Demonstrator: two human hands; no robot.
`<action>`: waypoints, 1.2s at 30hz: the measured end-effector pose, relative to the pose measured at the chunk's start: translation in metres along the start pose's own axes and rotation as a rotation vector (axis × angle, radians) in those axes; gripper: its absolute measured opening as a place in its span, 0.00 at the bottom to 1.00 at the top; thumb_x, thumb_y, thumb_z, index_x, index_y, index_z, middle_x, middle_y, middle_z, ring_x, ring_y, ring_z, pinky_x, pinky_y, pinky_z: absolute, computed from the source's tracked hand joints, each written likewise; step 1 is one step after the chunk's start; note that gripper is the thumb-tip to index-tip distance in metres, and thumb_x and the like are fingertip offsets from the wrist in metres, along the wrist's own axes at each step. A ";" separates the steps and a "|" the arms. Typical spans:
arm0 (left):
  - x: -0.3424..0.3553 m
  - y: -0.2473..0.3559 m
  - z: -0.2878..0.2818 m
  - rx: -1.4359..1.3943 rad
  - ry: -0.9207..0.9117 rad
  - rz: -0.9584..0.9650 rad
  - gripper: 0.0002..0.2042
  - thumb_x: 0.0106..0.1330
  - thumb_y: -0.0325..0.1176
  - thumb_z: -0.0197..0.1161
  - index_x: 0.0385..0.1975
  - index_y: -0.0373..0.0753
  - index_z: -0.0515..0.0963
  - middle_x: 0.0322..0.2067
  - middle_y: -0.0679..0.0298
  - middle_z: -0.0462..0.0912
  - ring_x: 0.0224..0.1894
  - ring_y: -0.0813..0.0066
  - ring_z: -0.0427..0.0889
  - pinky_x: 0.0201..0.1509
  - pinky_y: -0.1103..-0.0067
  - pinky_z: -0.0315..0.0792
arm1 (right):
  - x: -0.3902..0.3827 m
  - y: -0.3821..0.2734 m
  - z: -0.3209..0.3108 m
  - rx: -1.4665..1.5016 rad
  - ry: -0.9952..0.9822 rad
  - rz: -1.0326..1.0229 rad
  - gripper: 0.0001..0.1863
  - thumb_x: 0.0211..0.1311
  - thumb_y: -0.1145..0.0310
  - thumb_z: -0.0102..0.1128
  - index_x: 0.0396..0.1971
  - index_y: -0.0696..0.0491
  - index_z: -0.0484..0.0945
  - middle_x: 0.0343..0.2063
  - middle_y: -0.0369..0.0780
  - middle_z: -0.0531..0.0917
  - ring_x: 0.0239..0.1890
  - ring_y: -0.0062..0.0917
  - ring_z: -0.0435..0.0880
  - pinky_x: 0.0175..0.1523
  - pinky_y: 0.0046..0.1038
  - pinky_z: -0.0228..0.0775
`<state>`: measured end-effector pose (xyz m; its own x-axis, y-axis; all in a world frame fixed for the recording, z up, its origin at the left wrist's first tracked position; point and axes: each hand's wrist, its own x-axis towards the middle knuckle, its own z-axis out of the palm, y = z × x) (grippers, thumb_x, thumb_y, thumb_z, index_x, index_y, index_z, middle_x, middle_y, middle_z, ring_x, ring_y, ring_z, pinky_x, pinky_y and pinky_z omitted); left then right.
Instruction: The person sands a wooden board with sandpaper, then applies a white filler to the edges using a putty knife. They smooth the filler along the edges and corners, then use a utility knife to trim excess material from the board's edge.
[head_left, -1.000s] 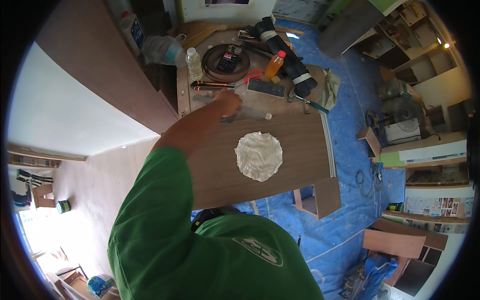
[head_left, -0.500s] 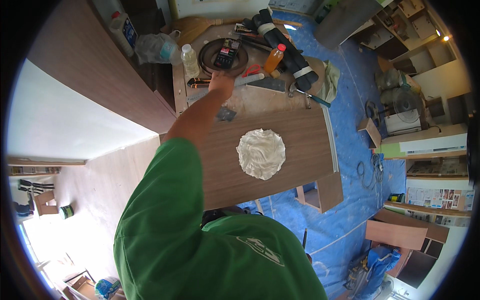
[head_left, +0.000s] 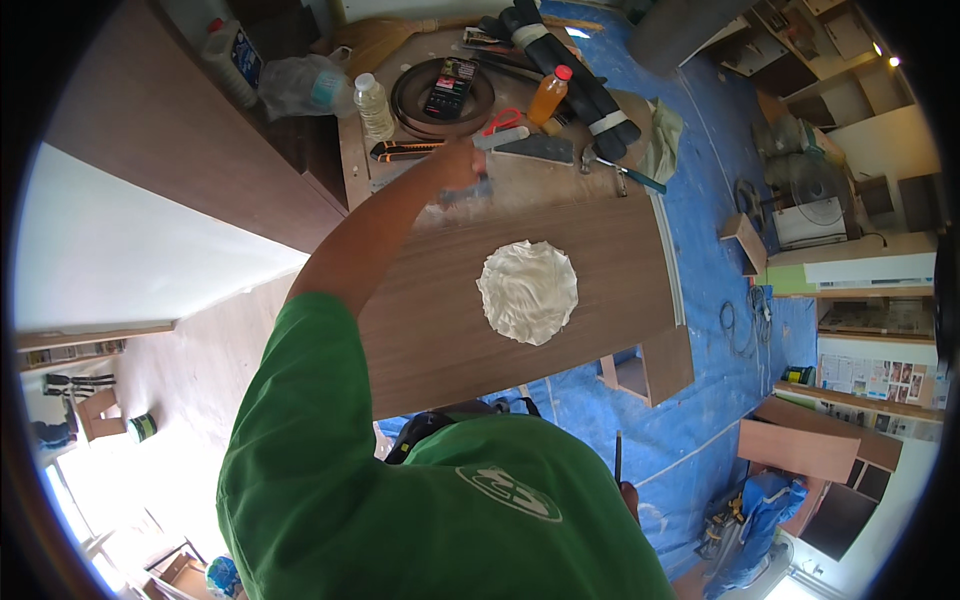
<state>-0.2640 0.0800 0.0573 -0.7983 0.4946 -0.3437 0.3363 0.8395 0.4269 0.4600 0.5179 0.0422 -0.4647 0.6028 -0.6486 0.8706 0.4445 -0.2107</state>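
Observation:
My left hand (head_left: 461, 164) reaches over the far part of the worktable, fingers curled down beside a grey flat strip (head_left: 503, 137). Just below the fingers is a blurred dark flat piece (head_left: 466, 190); the hand seems closed, but what it grips is hidden. An orange-and-black utility knife (head_left: 405, 150) lies by the wrist. Mostly hidden behind my green shirt, my right hand (head_left: 629, 498) is at the lower right, with a thin dark stick (head_left: 618, 458) standing up from it. A crumpled round white cloth (head_left: 528, 292) lies on the brown wood panel (head_left: 430, 345).
Beyond my left hand are a clear bottle (head_left: 373, 107), a phone (head_left: 450, 88) on coiled dark edging strip (head_left: 410, 105), red-handled scissors (head_left: 505, 120), an orange drink bottle (head_left: 549, 97), a hammer (head_left: 625, 172) and dark rolls (head_left: 570, 80). Blue sheeting (head_left: 700, 330) covers the floor at right.
My left hand has drawn back slightly from the phone and edging coil. The dark flat piece has shifted toward the fingers and is blurred. The stick by my right hand shows more.

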 end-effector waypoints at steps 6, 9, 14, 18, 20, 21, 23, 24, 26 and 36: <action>0.000 0.034 0.014 -0.161 0.710 -0.131 0.20 0.65 0.44 0.68 0.56 0.47 0.82 0.61 0.55 0.76 0.64 0.51 0.77 0.66 0.59 0.74 | -0.005 -0.065 -0.027 0.025 0.002 0.037 0.21 0.66 0.55 0.67 0.32 0.61 0.80 0.17 0.40 0.77 0.13 0.29 0.75 0.18 0.36 0.68; -0.042 0.083 0.050 -0.172 0.213 0.021 0.28 0.67 0.51 0.66 0.65 0.48 0.76 0.64 0.58 0.73 0.69 0.54 0.71 0.69 0.57 0.70 | -0.002 -0.067 -0.021 0.181 0.015 0.121 0.20 0.66 0.55 0.68 0.31 0.60 0.79 0.17 0.39 0.77 0.12 0.28 0.74 0.18 0.35 0.68; -0.115 0.120 0.147 -0.048 0.438 0.157 0.23 0.64 0.48 0.69 0.55 0.41 0.82 0.67 0.59 0.72 0.70 0.51 0.64 0.72 0.54 0.60 | 0.010 -0.070 -0.021 0.078 -0.030 0.061 0.20 0.66 0.55 0.68 0.30 0.60 0.79 0.16 0.39 0.76 0.13 0.28 0.75 0.17 0.34 0.68; -0.121 0.131 0.146 -0.107 0.455 0.087 0.17 0.67 0.41 0.68 0.52 0.41 0.83 0.62 0.58 0.76 0.67 0.52 0.69 0.69 0.55 0.64 | 0.029 -0.060 -0.029 -0.029 -0.043 -0.011 0.21 0.66 0.54 0.68 0.29 0.60 0.80 0.16 0.40 0.77 0.13 0.30 0.77 0.18 0.35 0.71; -0.119 0.133 0.139 -0.228 0.448 0.021 0.15 0.68 0.40 0.67 0.49 0.40 0.83 0.56 0.56 0.80 0.60 0.52 0.76 0.65 0.58 0.68 | 0.046 -0.057 -0.037 -0.066 -0.063 -0.022 0.22 0.65 0.52 0.67 0.29 0.60 0.80 0.17 0.40 0.77 0.14 0.31 0.79 0.19 0.36 0.73; -0.117 0.133 0.138 -0.344 0.436 -0.034 0.14 0.68 0.40 0.67 0.48 0.39 0.83 0.53 0.55 0.82 0.56 0.52 0.79 0.63 0.59 0.71 | 0.055 -0.055 -0.043 -0.085 -0.076 -0.021 0.23 0.65 0.52 0.67 0.29 0.60 0.80 0.17 0.41 0.78 0.14 0.31 0.79 0.19 0.36 0.74; -0.117 0.136 0.129 -0.533 0.426 -0.111 0.14 0.69 0.40 0.67 0.47 0.38 0.83 0.49 0.52 0.84 0.49 0.53 0.84 0.59 0.62 0.74 | 0.075 -0.055 -0.053 -0.082 -0.085 -0.034 0.23 0.65 0.51 0.67 0.29 0.61 0.80 0.17 0.41 0.78 0.15 0.32 0.80 0.19 0.36 0.75; -0.121 0.142 0.117 -0.604 0.427 -0.129 0.15 0.70 0.41 0.67 0.47 0.38 0.83 0.47 0.51 0.85 0.46 0.53 0.85 0.56 0.64 0.76 | 0.087 -0.053 -0.057 -0.076 -0.088 -0.041 0.23 0.65 0.51 0.67 0.29 0.61 0.80 0.18 0.41 0.79 0.15 0.32 0.80 0.19 0.36 0.75; -0.127 0.151 0.097 -0.689 0.430 -0.151 0.16 0.70 0.41 0.68 0.48 0.37 0.82 0.46 0.50 0.85 0.45 0.55 0.86 0.54 0.66 0.77 | 0.110 -0.047 -0.062 -0.040 -0.111 -0.096 0.23 0.65 0.51 0.67 0.29 0.61 0.80 0.18 0.42 0.79 0.15 0.32 0.80 0.19 0.36 0.75; -0.094 0.169 0.018 -0.435 0.861 0.027 0.16 0.58 0.33 0.75 0.43 0.31 0.83 0.47 0.51 0.85 0.49 0.50 0.85 0.54 0.65 0.78 | 0.226 -0.046 -0.129 -0.079 -0.154 -0.236 0.23 0.66 0.52 0.66 0.30 0.61 0.80 0.18 0.41 0.79 0.14 0.30 0.80 0.18 0.35 0.74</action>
<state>-0.1228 0.1797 0.1468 -0.9441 0.0327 0.3280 0.2837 0.5874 0.7579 0.2946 0.7194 -0.0004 -0.6178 0.3716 -0.6930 0.7231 0.6146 -0.3152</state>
